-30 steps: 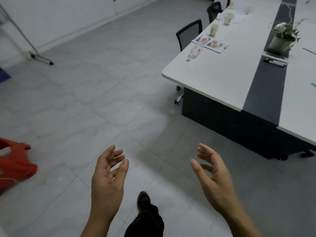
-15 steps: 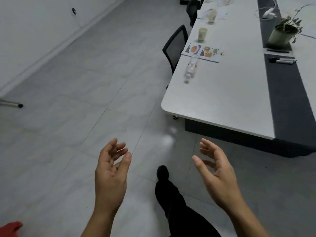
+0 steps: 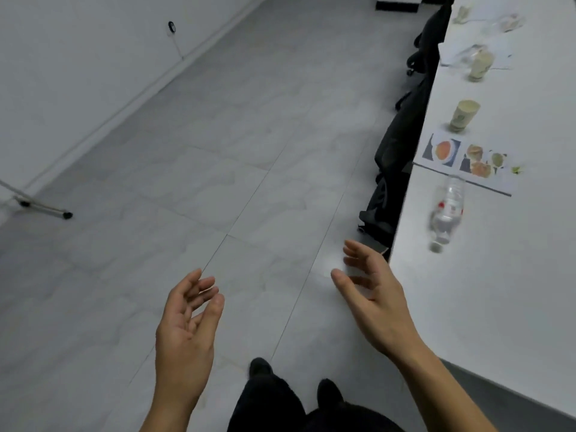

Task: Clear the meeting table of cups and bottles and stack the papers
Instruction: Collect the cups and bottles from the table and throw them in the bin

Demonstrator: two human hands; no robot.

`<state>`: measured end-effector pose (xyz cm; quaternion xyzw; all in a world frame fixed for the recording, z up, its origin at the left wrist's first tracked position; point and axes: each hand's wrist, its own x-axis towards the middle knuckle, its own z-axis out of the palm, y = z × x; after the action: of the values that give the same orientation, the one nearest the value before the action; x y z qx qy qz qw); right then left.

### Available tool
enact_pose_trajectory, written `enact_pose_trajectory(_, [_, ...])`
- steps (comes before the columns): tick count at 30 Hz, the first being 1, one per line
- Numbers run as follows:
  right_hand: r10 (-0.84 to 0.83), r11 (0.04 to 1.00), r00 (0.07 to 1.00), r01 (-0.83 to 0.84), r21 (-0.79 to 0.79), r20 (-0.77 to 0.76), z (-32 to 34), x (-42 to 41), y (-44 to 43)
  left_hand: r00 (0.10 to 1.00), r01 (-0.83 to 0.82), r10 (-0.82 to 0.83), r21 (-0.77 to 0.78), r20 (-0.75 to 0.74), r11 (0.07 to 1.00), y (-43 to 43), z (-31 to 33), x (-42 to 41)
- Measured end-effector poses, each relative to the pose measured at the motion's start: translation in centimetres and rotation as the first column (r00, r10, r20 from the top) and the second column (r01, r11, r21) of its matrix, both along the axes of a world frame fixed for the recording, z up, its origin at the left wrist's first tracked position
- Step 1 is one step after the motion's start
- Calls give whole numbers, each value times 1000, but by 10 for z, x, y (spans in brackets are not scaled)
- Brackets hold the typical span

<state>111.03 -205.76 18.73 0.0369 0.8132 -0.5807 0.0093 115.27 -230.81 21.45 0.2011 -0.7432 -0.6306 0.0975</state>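
The white meeting table (image 3: 486, 307) fills the right side. A clear plastic bottle (image 3: 446, 213) lies on its side near the table's left edge. Beyond it is a printed sheet with food pictures (image 3: 467, 162), then a pale paper cup (image 3: 463, 115), a second cup (image 3: 480, 65) on more papers (image 3: 498, 54), and a blurred cup (image 3: 461, 14) at the far end. My left hand (image 3: 187, 332) is open over the floor, holding nothing. My right hand (image 3: 377, 297) is open too, just left of the table's near corner, short of the bottle.
Black office chairs (image 3: 396, 169) stand tucked along the table's left edge. Grey tiled floor (image 3: 218, 182) spreads to the left up to a white wall. A metal stand foot (image 3: 46, 210) rests at the far left. My dark shoes (image 3: 261, 369) show at the bottom.
I have walked closer along the table's left side and the view has swung, so the bottle and cups now sit nearer on the right. Both hands stay open and empty.
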Motion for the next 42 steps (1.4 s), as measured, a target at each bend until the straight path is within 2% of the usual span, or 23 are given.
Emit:
enact_pose_trajectory(3, [-47, 998, 999, 47, 29, 10, -11, -68, -24, 1000, -6, 5, 42, 19, 999, -29, -21, -72])
enact_pose_trajectory(5, [-108, 993, 994, 107, 54, 19, -21, -111, -38, 998, 47, -49, 60, 40, 997, -44, -38, -127])
enact_pose_trajectory(8, [-234, 968, 972, 231, 96, 30, -26, -168, -59, 973, 220, -224, 69, 55, 973, -62, -47, -217])
enact_pose_trajectory(11, [-394, 916, 918, 388, 104, 42, -17, -206, -66, 897, 434, -437, 55, 65, 899, -61, -37, -306])
enact_pose_trajectory(13, [-514, 855, 857, 509, 101, 36, -11, -224, -63, 823, 563, -564, 30, 62, 826, -49, -27, -358])
enact_pose_trajectory(17, [-742, 670, 667, 742, 34, 60, -10, -242, -51, 654, 757, -755, -20, 53, 654, -3, -12, -442])
enact_pose_trajectory(23, [-899, 371, 390, 920, -125, 201, -44, -274, 1, 439, 898, -896, -64, 63, 435, 104, -27, -518])
enact_pose_trajectory(27, [-918, 269, 302, 951, -154, 259, -56, -317, 69, 346, 937, -931, -93, 113, 337, 176, -29, -554])
enact_pose_trajectory(30, [-912, 279, 310, 949, -149, 270, -50, -359, 125, 312, 945, -943, -143, 115, 295, 223, -21, -588])
enact_pose_trajectory(33, [-914, 325, 326, 945, -43, 243, -47, -400, 179, 291, 948, -949, -172, 117, 270, 273, -24, -630])
enact_pose_trajectory(35, [-920, 322, 287, 942, 97, 265, -53, -413, 202, 250, 957, -957, -191, 150, 220, 305, -29, -653])
enact_pose_trajectory(39, [-907, 252, 123, 925, 285, 402, -77, -419, 237, 147, 963, -970, -251, 195, 95, 375, -55, -697])
enact_pose_trajectory(42, [-862, 206, -32, 890, 407, 506, -100, -416, 250, 35, 959, -965, -282, 260, -41, 435, -92, -733])
